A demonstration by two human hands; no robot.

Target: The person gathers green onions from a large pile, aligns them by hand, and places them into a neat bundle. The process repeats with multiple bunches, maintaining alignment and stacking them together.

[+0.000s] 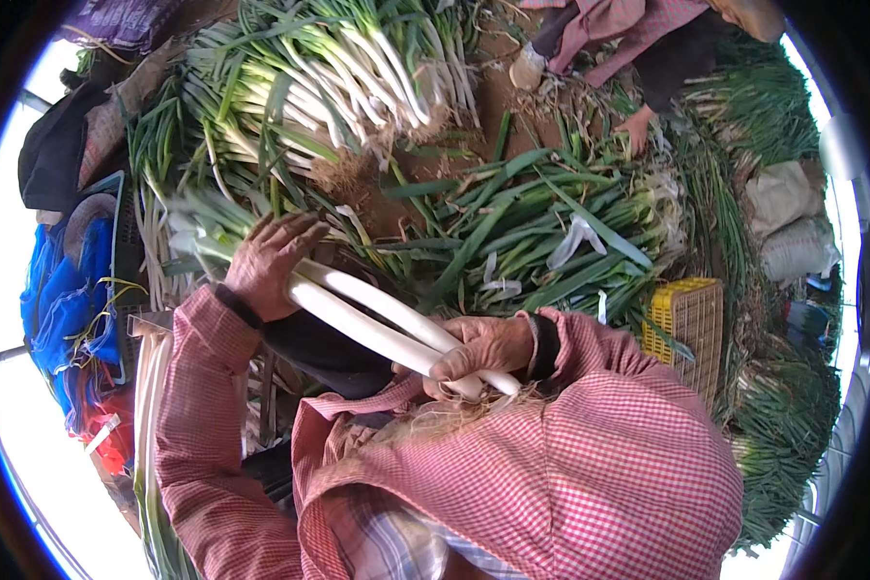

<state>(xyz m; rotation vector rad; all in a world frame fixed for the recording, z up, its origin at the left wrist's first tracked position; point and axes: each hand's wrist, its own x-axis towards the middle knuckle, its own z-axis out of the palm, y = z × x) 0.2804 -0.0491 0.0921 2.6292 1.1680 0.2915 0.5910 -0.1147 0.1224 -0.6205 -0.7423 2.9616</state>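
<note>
Two long green onions (366,317) with thick white stems lie side by side across my lap, in the middle of the view. My right hand (482,351) grips them by the root end, its thumb over the stems. Thin roots (446,420) trail against my red checked garment (594,449). Around the upper stems, where white turns to green, my left hand (272,264) is closed with its back facing up. The green leaves (206,221) beyond it are blurred.
A heap of green onions (362,80) lies ahead, with a leafy pile (529,225) on its right. Another person's hand (636,130) touches plants at upper right. A yellow crate (681,326) stands right. Trimmed white stems (152,391) and blue netting (72,290) are on the left.
</note>
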